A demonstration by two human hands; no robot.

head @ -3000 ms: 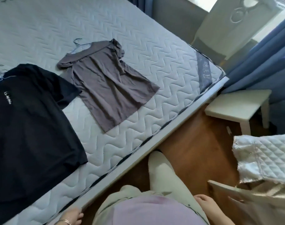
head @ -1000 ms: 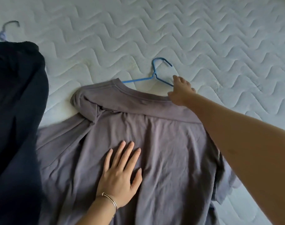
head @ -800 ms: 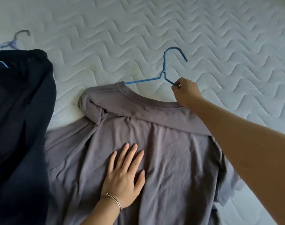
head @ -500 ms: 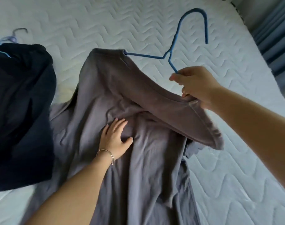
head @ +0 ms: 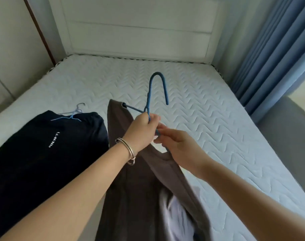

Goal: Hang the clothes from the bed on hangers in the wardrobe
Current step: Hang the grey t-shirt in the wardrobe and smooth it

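A grey T-shirt (head: 139,193) hangs on a blue hanger (head: 158,87), lifted off the white quilted mattress (head: 209,119). My left hand (head: 141,131), with a bracelet on the wrist, grips the hanger at the base of its hook. My right hand (head: 177,145) pinches the hanger's right arm just below, near the shirt's collar. The hook points up and away from me. A black T-shirt (head: 43,153) with white lettering lies flat on the mattress at the left, with a light blue hanger (head: 73,113) in its collar.
A white padded headboard (head: 139,32) stands at the far end of the bed. Blue curtains (head: 273,54) hang along the right side. A pale wall or wardrobe panel (head: 14,49) borders the left. A grey surface (head: 291,136) lies at the right edge.
My left hand left the shirt's front and took hold of the hanger's neck. The hanger and grey shirt rose off the mattress, and my view tilted up toward the headboard.
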